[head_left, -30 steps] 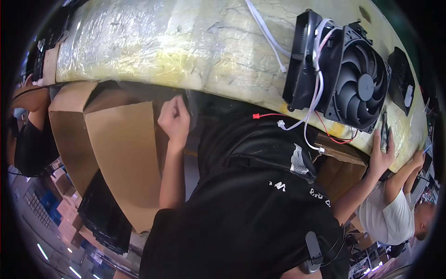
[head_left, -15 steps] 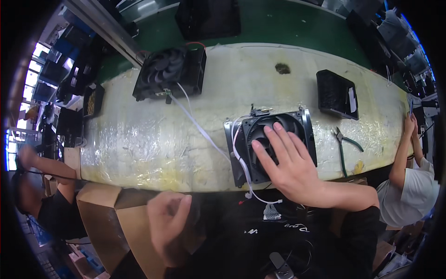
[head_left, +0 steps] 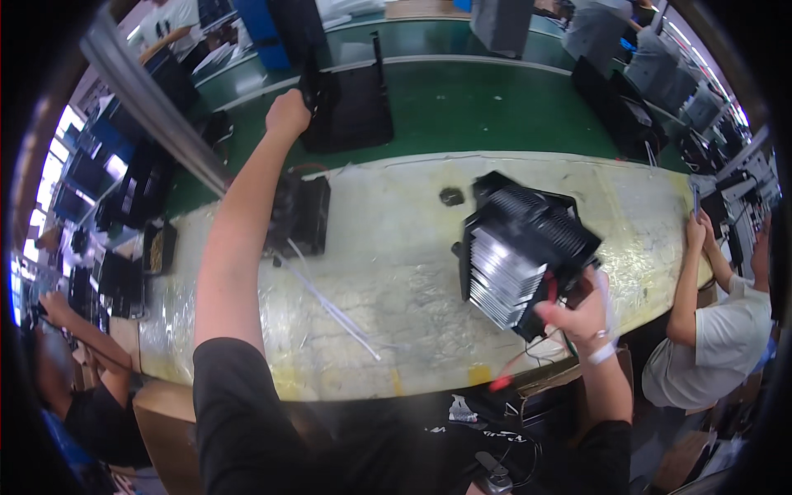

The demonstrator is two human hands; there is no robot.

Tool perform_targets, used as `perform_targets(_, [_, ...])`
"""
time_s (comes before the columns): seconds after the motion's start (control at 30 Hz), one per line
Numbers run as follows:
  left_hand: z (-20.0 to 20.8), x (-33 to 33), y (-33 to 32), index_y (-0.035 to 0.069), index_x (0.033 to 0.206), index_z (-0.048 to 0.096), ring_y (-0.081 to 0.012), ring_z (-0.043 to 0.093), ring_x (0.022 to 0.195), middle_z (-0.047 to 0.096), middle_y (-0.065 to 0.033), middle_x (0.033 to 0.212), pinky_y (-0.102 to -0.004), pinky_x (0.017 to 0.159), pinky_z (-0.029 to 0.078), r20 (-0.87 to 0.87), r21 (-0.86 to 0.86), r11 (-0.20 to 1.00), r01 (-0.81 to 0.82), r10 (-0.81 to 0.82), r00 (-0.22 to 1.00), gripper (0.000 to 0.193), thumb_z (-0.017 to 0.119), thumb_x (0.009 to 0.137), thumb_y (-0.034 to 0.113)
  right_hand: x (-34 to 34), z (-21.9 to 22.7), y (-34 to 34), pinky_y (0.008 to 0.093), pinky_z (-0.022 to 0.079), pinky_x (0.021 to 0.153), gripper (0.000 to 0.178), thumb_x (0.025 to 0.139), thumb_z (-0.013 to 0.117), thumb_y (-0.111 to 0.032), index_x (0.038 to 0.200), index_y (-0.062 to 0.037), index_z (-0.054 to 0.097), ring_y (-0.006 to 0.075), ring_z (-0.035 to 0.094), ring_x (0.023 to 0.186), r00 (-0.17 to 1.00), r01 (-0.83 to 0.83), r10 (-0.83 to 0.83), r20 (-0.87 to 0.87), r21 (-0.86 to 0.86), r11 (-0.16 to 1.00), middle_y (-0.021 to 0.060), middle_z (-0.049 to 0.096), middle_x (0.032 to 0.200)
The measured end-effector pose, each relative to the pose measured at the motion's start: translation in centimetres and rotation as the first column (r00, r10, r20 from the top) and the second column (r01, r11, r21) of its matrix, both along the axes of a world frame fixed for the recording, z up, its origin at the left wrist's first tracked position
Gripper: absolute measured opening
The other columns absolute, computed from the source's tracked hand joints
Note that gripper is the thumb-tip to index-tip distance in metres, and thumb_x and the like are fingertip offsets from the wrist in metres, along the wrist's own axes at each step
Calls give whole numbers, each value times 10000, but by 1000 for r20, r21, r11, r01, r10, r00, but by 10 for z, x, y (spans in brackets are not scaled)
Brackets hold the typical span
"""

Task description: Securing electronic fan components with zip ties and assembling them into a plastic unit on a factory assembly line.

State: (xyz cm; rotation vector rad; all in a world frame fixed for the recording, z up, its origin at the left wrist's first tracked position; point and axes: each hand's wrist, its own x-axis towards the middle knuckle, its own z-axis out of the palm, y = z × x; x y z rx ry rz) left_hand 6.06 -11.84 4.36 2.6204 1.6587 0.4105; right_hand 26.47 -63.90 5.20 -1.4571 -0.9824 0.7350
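Note:
My right hand (head_left: 584,309) grips a black finned heat sink with fan (head_left: 520,256) by its near right corner. The unit is tilted above the table, its metal fins showing, with red and white wires trailing below. My left arm stretches far forward over the table. Its hand (head_left: 289,114), a closed fist, is at the left edge of an open black metal case (head_left: 355,107) on the green belt and seems to grip that edge. Partly behind my left forearm stands another black fan unit (head_left: 307,216). A flat white cable (head_left: 330,309) runs from it across the table.
The plastic-wrapped table (head_left: 396,272) has a dark hole (head_left: 451,196) beyond its middle. A metal post (head_left: 153,103) rises at the left, near a small bin (head_left: 159,247). Co-workers sit at both sides. More black cases (head_left: 615,107) stand on the belt at the right.
My right hand has lifted the heat sink with fan off the table and tilted it. My left hand has gone from near my body to the black case on the belt. The view has shifted.

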Motion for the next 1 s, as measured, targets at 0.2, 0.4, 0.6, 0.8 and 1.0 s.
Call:
perform_targets(0.2, [45, 33, -37, -9, 1007, 633, -428, 643, 967, 667, -258, 997, -503, 829, 522, 87, 230, 970, 74, -96, 992, 223, 571, 815, 87, 5, -27, -50, 374, 539, 913, 597, 772, 682, -195, 1303, 7, 497, 243, 657, 1025, 753, 313, -144, -642, 157, 936, 117, 649, 1137])
perform_targets(0.4, [86, 57, -147, -26, 987, 594, -425, 659, 910, 676, -253, 945, -490, 789, 536, -152, 341, 861, 377, -345, 926, 218, 556, 799, 78, -3, -41, -106, 477, 503, 982, 644, 821, 648, -275, 1369, 12, 471, 331, 620, 1128, 565, 355, 41, -824, 287, 890, 185, 605, 1279])
perform_targets(0.6, [105, 18, -238, -49, 977, 547, -406, 674, 807, 673, -252, 828, -490, 711, 538, -185, 385, 835, 394, -348, 919, 226, 541, 783, 67, -10, -61, -149, 489, 510, 967, 538, 861, 633, -324, 1292, -13, 556, 321, 634, 1093, 596, 408, 52, -802, 358, 840, 161, 635, 1233])
perform_targets(0.8, [77, -31, -332, -25, 1080, 517, -393, 666, 682, 656, -205, 696, -459, 632, 537, -40, 411, 859, 303, -315, 948, 305, 541, 786, 53, -5, -105, -197, 459, 502, 965, 492, 872, 616, -237, 1299, -2, 547, 295, 628, 1093, 673, 381, -36, -739, 304, 873, 155, 636, 1223])
perform_targets(1.0, [41, -63, -440, -17, 1266, 507, -283, 569, 438, 555, -120, 538, -400, 448, 454, 181, 186, 930, 318, -350, 919, 483, 581, 791, 31, 0, -142, -222, 416, 499, 949, 480, 901, 574, -224, 1321, 2, 522, 261, 613, 1106, 796, 312, -108, -595, 251, 916, 135, 622, 1239])
